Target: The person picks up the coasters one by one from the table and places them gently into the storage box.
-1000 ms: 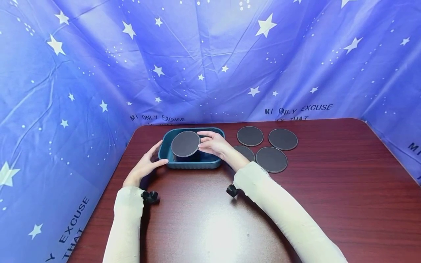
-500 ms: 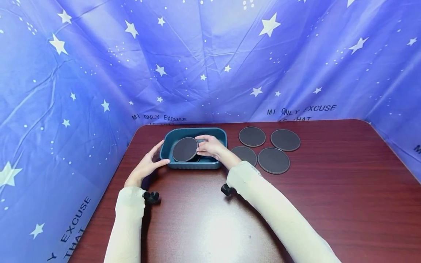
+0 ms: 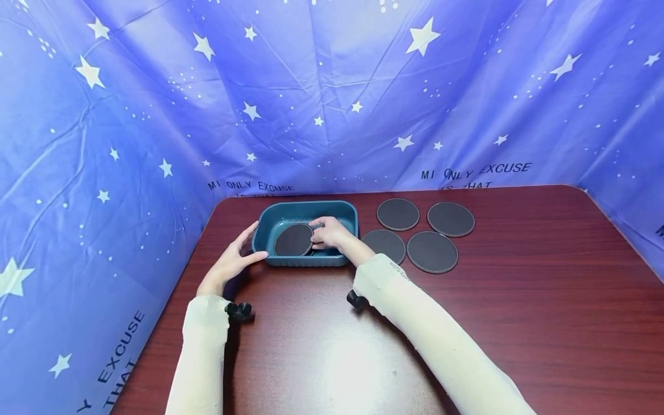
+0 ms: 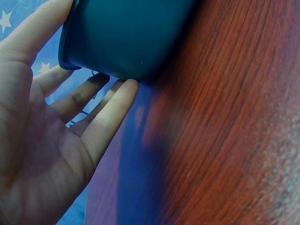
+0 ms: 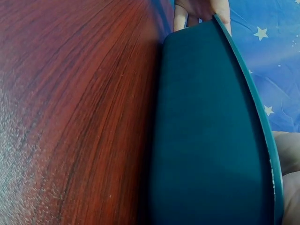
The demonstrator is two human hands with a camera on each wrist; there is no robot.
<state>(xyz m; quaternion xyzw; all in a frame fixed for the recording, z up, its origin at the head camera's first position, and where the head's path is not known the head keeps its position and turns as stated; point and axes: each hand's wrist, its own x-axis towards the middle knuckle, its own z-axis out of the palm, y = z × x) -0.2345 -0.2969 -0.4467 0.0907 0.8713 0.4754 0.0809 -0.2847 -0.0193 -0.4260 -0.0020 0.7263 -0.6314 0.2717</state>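
Observation:
In the head view, a teal rectangular tub [image 3: 311, 261] stands on the table at the back. My right hand [image 3: 332, 235] reaches inside it, pinching the right edge of a dark round coaster [image 3: 293, 240] with pale stitching. The coaster lies low in the tub, slightly tilted; whether it rests on something beneath is hidden. At the tub's left end, my left hand [image 3: 231, 260] rests with fairly straight fingers against the wall and the thumb on the front rim. The left wrist view shows those fingertips touching the tub wall [image 4: 126, 37]. In the right wrist view, the tub wall [image 5: 206, 122] hides most of my right hand.
Several matching coasters lie flat right of the tub: two at the back [image 3: 397, 214], [image 3: 451, 219], and two nearer, one [image 3: 433, 252] uncovered and one [image 3: 385, 243] partly behind my right wrist. A starry blue cloth [image 3: 321, 92] hangs behind the dark red table [image 3: 544, 288].
My right hand has moved down into the tub, lowering the coaster from above the rim to deep inside. My left hand has stayed at the tub's left end.

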